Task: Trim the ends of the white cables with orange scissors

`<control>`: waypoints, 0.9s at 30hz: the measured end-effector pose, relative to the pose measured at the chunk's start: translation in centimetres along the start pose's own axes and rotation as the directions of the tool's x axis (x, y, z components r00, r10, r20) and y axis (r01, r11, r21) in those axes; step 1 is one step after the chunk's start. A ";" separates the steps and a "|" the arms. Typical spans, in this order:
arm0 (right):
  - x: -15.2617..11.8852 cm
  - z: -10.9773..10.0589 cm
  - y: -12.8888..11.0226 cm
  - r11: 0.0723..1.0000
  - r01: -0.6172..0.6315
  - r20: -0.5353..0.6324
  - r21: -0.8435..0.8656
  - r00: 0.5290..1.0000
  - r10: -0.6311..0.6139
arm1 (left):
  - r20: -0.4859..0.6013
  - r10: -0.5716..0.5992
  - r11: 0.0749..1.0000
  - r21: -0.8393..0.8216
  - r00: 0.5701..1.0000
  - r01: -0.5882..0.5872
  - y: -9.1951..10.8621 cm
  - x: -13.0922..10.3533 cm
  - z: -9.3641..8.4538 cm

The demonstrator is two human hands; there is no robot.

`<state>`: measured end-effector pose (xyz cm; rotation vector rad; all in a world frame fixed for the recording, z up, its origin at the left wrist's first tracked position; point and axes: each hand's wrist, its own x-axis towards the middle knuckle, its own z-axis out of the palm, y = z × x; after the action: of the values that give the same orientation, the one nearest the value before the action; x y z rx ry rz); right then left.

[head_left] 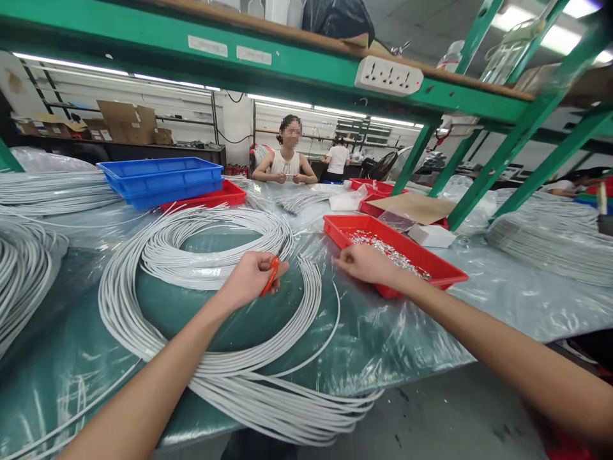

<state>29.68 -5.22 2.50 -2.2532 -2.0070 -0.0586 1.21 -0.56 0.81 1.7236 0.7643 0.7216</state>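
Head view: left hand [251,278] over the big coil of pale cable [312,300], fingers curled tight around an orange-handled tool [272,276]; coil lies on the plastic-covered tabletop [412,342], a bundle of ends hanging past the near edge. Right hand [364,262] at the near-left side of a red tray [342,229] of small metal pieces [383,249], fingers bent in close; can't tell from here whether they pinch anything. Across the tabletop, a co-worker [286,165] faces this way.

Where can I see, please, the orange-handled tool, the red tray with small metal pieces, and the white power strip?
Orange-handled tool [271,277]: head view, on its orange handle.
Red tray [425,260]: head view, on its bare red inside.
White power strip [389,76]: head view, middle of its front.
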 end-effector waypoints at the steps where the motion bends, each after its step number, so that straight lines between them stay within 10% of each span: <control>1: -0.6 0.6 -1.0 1.000 0.016 0.047 0.003 0.999 -0.016 | -0.002 -0.002 1.000 0.004 1.000 0.002 0.0 0.0 0.0; 7: -1.6 2.7 -2.6 0.993 0.029 0.192 0.118 0.980 -0.052 | 0.004 -0.009 1.000 0.030 1.000 0.009 0.1 0.1 -0.1; 13: -1.5 2.1 -4.0 0.899 0.062 0.093 0.434 0.989 -0.113 | 0.004 -0.007 1.000 0.029 1.000 0.007 0.3 -0.1 -0.1; 20: -0.8 2.7 -9.1 0.187 0.047 -0.012 0.981 0.983 -0.184 | 0.003 -0.017 0.999 0.037 1.000 0.017 0.4 -0.2 0.0; 27: -0.6 6.5 -9.1 0.163 0.172 -0.154 0.972 0.981 -0.120 | -0.091 0.098 0.898 0.438 0.991 -0.049 -1.1 0.1 -0.4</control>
<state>20.24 -4.07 -3.46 -1.1063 -1.4011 0.9260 0.85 0.02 -0.14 2.1391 0.9982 0.7408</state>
